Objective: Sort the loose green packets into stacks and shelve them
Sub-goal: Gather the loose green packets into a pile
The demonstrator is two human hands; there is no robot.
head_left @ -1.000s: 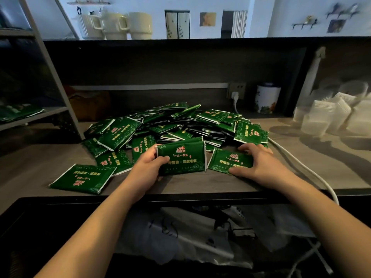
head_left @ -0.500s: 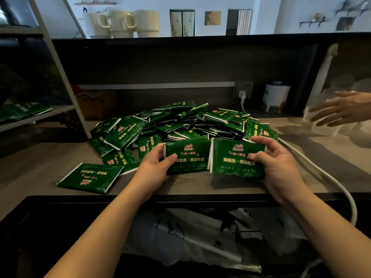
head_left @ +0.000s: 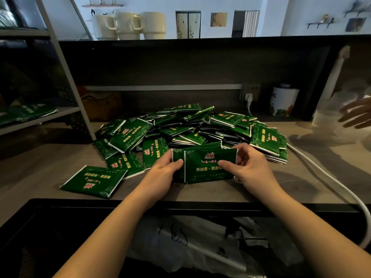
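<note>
Our left hand [head_left: 160, 173] and right hand [head_left: 251, 167] grip one small stack [head_left: 202, 167] — thumbs in front. The loose pile [head_left: 192, 127] lies just beyond our fingers.

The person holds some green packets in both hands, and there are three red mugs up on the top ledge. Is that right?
Not quite. The three mugs on the top ledge are cream, not red, as the head view shows. The rest is right: the left hand and the right hand both hold the green packets.
</note>
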